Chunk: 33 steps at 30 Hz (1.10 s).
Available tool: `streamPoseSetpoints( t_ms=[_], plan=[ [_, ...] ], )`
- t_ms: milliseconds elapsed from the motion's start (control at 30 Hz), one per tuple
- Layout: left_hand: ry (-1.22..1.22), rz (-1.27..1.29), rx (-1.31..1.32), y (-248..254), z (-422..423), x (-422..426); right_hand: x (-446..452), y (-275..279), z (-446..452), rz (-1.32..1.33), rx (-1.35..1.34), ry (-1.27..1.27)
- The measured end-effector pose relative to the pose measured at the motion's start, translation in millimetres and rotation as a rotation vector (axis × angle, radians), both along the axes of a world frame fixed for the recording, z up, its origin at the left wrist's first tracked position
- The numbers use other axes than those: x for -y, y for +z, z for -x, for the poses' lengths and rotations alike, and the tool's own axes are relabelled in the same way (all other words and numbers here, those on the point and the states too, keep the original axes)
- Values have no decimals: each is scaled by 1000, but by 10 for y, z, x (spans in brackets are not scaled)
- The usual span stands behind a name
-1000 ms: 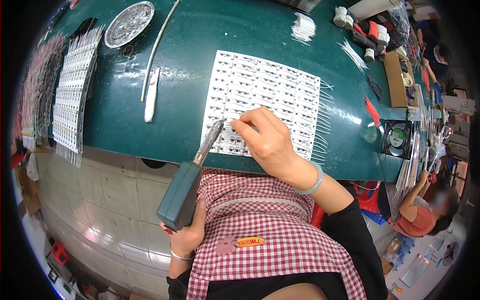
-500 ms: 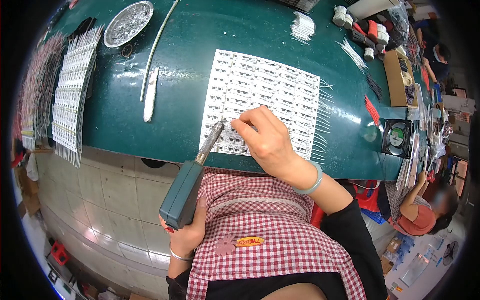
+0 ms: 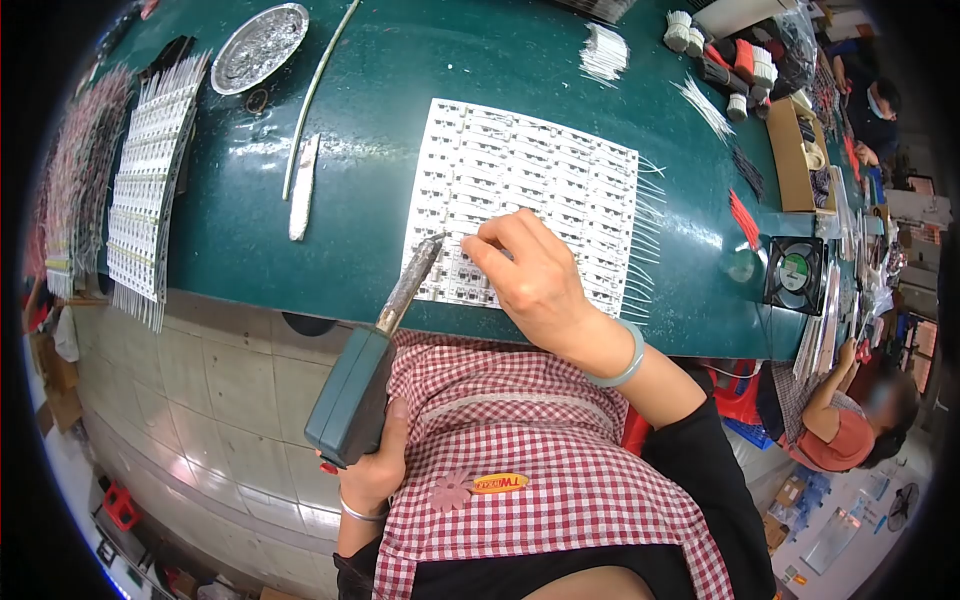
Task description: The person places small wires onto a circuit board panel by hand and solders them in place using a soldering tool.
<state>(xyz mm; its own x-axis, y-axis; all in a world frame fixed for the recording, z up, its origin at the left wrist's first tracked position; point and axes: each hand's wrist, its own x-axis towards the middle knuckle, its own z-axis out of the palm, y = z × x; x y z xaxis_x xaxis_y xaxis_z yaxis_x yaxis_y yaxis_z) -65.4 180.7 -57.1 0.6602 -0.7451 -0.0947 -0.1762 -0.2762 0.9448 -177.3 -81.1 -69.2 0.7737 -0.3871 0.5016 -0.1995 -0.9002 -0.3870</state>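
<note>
A green soldering tool (image 3: 352, 392) with a long metal tip is wrapped in my left hand (image 3: 375, 467). Its tip points up and right over the lower left part of a white circuit board panel (image 3: 520, 190). Rows of small dark components and thin white wires cover the panel, and wire ends stick out past its right edge. My right hand (image 3: 530, 280) rests above the lower middle of the panel, thumb and index finger pinched just right of the tool tip. Whatever lies between those fingertips is too small to make out.
Metal dish (image 3: 260, 48) with bits of solder stands at the upper left. A pale tube (image 3: 318, 100) and a white strip (image 3: 304, 190) lie beside it. Wired panels (image 3: 150, 190) lean far left. Wire bundles (image 3: 605, 53), a carton (image 3: 797, 160) and a fan (image 3: 795, 275) are right, with two people beyond.
The soldering tool in my left hand has shifted slightly left and down, its tip now a little farther from my right fingertips. My right hand has barely moved.
</note>
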Motion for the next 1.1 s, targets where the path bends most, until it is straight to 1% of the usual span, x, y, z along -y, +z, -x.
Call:
streamPoseSetpoints(
  t_ms=[200,300,400,667,733,833,1033,1100],
  plan=[
    [-2,9,26,54,14,31,-4,21,60,-17,-23,-17],
    [-1,15,42,42,16,2,-29,132,180,-47,-45,-67],
    [-5,2,35,30,19,-24,-95,266,188,-30,26,-78],
    [-47,-35,99,4,12,-78,-155,-63,32,-52,43,-40],
    [-59,-26,90,7,2,-59,-148,-71,29,-47,34,-50],
    [77,-36,171,106,52,108,-149,-65,27,-38,19,-55],
    [65,-37,122,116,50,147,-148,-62,16,-12,13,-49],
    [52,-14,170,103,42,155,-147,-56,12,6,11,-43]
  ],
)
